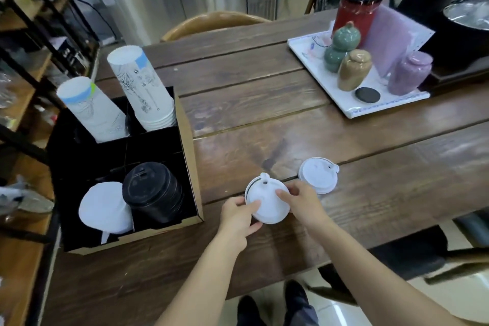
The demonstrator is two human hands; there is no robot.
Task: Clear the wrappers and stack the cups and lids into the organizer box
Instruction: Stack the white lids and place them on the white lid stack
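Note:
A stack of white lids (267,201) is held over the wooden table (264,124) between my left hand (239,216) and my right hand (304,202), both gripping its rim. A second stack of white lids (318,174) rests on the table just right of it. The organizer box (189,145), black inside with cardboard walls, stands to the left. Its back compartments hold two upturned stacks of white paper cups (144,87) (92,108). Its front compartments hold a stack of black lids (153,190) and white lids (105,208).
A white tray (312,61) at the back right carries small ceramic jars (354,69) and a red canister (357,10). A black kettle (465,24) stands behind it. A metal shelf (26,61) runs along the left. A wooden chair back (211,22) is behind the table.

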